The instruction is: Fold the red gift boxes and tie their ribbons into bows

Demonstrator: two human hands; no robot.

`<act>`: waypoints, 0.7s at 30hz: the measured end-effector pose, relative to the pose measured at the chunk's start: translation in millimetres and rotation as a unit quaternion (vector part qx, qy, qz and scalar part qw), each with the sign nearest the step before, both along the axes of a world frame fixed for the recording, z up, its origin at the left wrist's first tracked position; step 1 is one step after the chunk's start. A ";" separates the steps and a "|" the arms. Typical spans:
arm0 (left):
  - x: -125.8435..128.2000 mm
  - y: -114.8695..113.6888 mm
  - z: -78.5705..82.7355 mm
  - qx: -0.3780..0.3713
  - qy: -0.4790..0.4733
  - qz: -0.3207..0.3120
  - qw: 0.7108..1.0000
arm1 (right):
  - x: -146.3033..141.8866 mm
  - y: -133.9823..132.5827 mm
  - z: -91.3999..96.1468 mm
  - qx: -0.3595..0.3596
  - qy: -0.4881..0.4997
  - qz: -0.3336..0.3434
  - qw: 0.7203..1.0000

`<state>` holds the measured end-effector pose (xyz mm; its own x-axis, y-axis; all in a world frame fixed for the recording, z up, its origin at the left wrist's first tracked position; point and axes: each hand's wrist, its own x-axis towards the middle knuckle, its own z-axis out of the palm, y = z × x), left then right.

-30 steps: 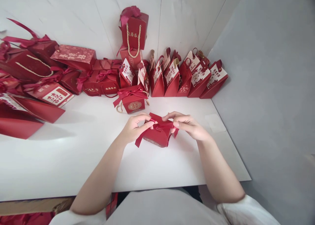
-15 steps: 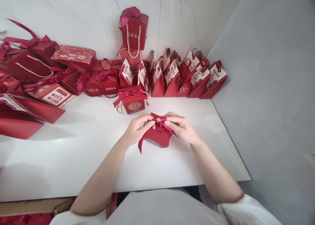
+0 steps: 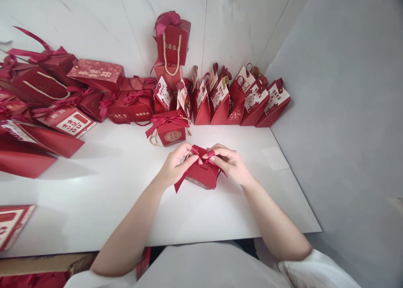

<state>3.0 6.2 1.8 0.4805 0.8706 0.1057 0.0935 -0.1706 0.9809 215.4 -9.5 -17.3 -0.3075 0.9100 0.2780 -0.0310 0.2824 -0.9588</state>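
Note:
A small red gift box [image 3: 203, 176] stands on the white table [image 3: 94, 187] in front of me. A red ribbon [image 3: 201, 157] crosses its top, and one tail hangs down its left side. My left hand [image 3: 174, 164] pinches the ribbon at the left of the box top. My right hand [image 3: 231, 164] pinches a ribbon loop at the right of the top. The fingertips of both hands meet over the middle of the box.
Behind the box sits a finished red box with a bow [image 3: 168, 128]. A row of red pouch boxes with white tags [image 3: 239, 99] lines the back wall. Larger red boxes and bags [image 3: 47, 95] pile up at the left. A grey wall [image 3: 346, 111] borders the table's right edge.
My hands have drawn closer together over the box top and now gather the ribbon into loops. A red-and-white box corner has come into view at the lower left.

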 end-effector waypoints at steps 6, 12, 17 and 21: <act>-2.2 2.7 -1.9 0.013 0.002 -0.001 1.000 | 0.0 1.8 -0.9 0.009 0.016 -0.002 1.000; -2.5 3.5 -0.4 0.016 0.013 -0.015 1.000 | 1.0 1.6 -1.3 -0.007 0.023 0.002 1.000; -0.3 -0.3 -2.3 -0.020 -0.008 -0.001 1.000 | 1.6 1.8 -1.9 0.003 0.007 -0.018 1.000; -2.6 -0.6 -0.9 -0.030 0.007 0.005 1.000 | 5.2 2.4 -1.4 0.003 0.005 0.003 1.000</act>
<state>0.4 5.6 0.9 0.4721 0.8803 0.0463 0.1082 -0.1100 0.9880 220.6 -7.2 -18.7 -0.3097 0.9066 0.2867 -0.0421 0.2881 -0.9567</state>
